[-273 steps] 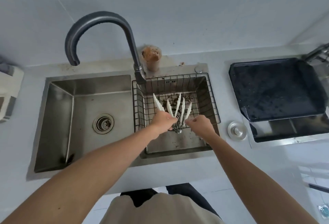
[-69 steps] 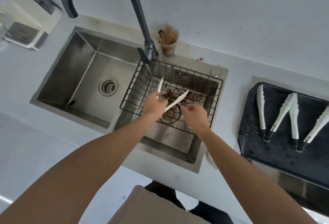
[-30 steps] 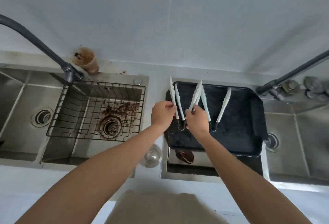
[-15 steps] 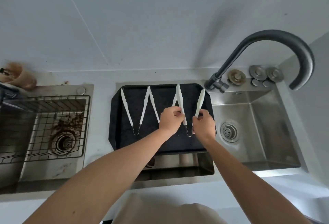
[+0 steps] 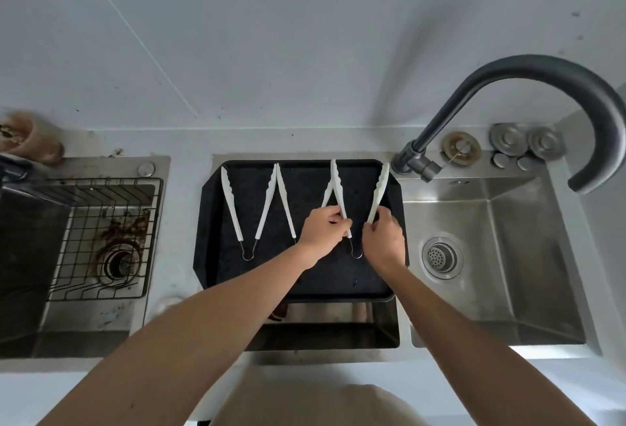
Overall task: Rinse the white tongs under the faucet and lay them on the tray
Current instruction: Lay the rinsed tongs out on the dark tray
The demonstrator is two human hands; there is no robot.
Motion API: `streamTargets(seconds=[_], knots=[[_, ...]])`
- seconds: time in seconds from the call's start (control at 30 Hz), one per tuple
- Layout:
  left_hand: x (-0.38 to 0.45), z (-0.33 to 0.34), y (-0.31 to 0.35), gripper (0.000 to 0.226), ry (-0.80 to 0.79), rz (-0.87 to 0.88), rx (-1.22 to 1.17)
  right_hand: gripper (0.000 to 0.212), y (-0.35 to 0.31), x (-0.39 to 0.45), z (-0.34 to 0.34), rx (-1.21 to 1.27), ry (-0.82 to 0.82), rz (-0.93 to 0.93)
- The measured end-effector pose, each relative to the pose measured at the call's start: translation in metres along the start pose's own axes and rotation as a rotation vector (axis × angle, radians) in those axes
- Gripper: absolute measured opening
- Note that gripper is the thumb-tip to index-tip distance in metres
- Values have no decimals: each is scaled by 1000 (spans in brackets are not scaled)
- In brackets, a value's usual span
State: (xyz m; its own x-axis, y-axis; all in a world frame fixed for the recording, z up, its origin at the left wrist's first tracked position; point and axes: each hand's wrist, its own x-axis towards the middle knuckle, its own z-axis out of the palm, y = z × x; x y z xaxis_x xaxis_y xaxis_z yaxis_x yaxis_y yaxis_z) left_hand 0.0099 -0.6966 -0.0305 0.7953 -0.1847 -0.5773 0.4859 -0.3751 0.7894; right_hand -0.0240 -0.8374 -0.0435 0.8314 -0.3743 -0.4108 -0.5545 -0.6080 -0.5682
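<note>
A black tray (image 5: 216, 256) lies across the middle basin. One pair of white tongs (image 5: 249, 212) rests on its left part, spread in a V. A second pair (image 5: 284, 202) lies beside it, partly hidden under my left hand. A third pair of white tongs (image 5: 338, 188) is on the tray's right part, spread open. My left hand (image 5: 320, 234) pinches its left arm. My right hand (image 5: 384, 244) grips its right arm (image 5: 379, 188). The wire hinge shows between my hands. The dark curved faucet (image 5: 508, 68) stands to the right, and no water is visible.
A steel sink (image 5: 501, 290) with a drain strainer lies right of the tray. On the left, a wire basket (image 5: 101, 290) sits in a dirty sink. A brown-stained cup (image 5: 23, 141) stands at the back left. Metal plugs (image 5: 508, 139) lie behind the right sink.
The view has swung right since a second ago. My hands brought the held tongs onto the right part of the tray. They have hardly moved in the last half second.
</note>
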Motion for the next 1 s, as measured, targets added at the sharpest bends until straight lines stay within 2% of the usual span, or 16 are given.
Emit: streamTargets(seconds=[0.2,0.43,0.63,1.0], knots=[[0,4,-1,20,-2,-26,50,28,2,-11,7,-20,22,-2],[1,-1,-8,19,-17,-86,47,29,0,-8,13,-59,-34,-4],[2,-5,-2,23,-32,-90,10,24,-9,3,6,-182,-61,-57],[-6,-11,3,31,-79,-114,29,19,-6,2,0,-171,-75,-50]])
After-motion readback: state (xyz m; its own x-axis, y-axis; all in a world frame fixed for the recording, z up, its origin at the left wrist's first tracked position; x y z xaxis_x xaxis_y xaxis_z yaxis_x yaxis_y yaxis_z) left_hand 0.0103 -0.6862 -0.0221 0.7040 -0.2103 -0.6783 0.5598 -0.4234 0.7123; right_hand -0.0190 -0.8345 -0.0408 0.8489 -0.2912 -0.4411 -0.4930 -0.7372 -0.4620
